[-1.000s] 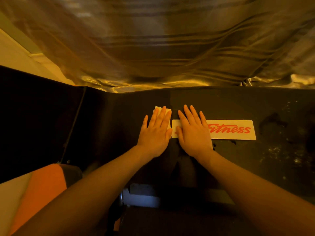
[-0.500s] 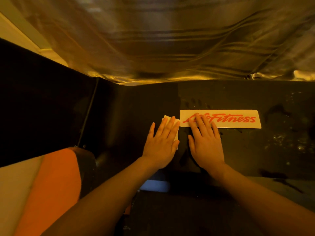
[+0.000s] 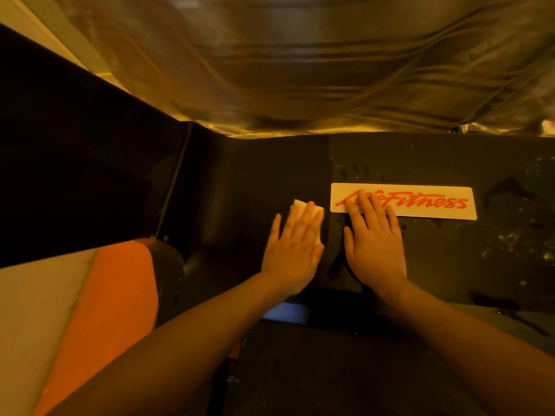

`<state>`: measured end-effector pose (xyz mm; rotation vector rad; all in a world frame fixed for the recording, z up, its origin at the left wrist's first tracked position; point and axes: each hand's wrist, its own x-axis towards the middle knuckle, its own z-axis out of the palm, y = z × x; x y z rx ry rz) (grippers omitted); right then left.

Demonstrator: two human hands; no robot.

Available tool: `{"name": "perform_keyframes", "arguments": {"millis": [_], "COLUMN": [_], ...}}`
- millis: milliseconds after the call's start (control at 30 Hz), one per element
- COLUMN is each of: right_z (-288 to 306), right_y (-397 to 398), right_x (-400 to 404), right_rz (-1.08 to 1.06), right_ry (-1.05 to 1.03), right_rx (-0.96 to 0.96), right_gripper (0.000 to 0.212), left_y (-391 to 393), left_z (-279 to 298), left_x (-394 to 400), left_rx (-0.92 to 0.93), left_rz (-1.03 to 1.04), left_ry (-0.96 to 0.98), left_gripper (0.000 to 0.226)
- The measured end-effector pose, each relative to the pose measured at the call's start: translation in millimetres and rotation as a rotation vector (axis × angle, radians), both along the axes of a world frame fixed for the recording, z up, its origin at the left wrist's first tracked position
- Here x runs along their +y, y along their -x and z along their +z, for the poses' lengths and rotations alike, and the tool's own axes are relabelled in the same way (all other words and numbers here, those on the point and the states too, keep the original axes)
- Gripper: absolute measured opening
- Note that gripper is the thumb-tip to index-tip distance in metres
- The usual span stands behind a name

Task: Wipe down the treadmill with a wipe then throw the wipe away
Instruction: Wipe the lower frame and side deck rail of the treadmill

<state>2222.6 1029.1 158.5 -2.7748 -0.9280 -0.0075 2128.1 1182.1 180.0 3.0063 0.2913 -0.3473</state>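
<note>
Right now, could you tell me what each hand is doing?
Left hand: open, flat, pressing the wipe onto the treadmill.
Right hand: open, flat on the treadmill, holding nothing.

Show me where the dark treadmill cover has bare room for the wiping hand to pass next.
Bare dark cover lies left of the wipe, up to the black side panel, and above both hands to the rear edge. Crowded: the left hand and right hand lie close together, right fingertips on the logo sticker.

A pale label on the treadmill reads "Life Fitness" in red.
</note>
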Motion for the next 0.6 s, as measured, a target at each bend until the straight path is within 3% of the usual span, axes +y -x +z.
{"name": "perform_keyframes", "arguments": {"millis": [167,433,600], "right_z": [1.0,0.1,4.3], "right_y": [-0.4,-1.1,5.5], "right_x": [1.3,0.5,-5.2], "right_rz": [0.000,0.003,0.032], "right_ry": [-0.013,-0.013,-0.053], "right_rx": [0.004,0.006,-0.001], "right_gripper": [0.061,0.059,0.060], "left_y": [6.4,63.0,72.1], "left_z": [-0.3,-3.1,-8.1], "left_x": [2.6,58.6,40.9], "left_rx": [0.042,0.072,0.009], "left_rz": [-0.063,0.234,0.257], "left_ry": [-0.016,-0.063,-0.081], "left_gripper": [0.065,0.068,0.065]}}
